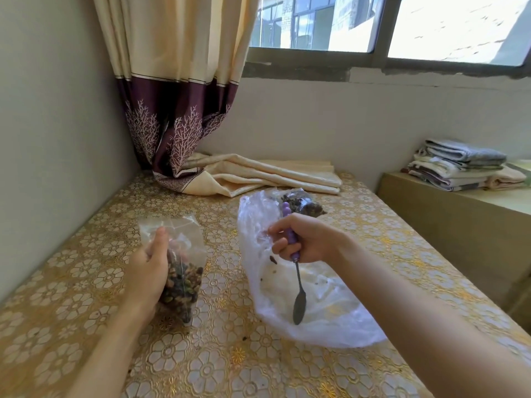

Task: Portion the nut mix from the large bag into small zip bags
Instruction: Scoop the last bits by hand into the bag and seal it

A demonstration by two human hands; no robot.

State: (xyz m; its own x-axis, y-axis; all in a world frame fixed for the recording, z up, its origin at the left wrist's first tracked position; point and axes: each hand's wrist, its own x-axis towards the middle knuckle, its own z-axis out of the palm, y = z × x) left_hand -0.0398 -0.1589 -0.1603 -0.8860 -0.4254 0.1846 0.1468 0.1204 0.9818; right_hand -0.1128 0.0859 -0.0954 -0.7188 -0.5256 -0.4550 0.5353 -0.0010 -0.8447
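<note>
My left hand [149, 271] grips a small clear zip bag [184, 254] about half full of nut mix, standing on the table with its mouth up. My right hand [298, 239] holds a spoon [298, 300] by its purple handle, the metal bowl pointing down into the large clear bag [316, 311]. That large bag lies flat and looks nearly empty, with only a few crumbs inside. Behind it lies another small zip bag [304, 206] filled with nut mix.
The table [224, 354] wears a gold floral cloth. A cream and purple curtain [178, 110] hangs at the back corner, its end piled on the table [258, 176]. Folded towels [459, 165] sit on a low cabinet at the right.
</note>
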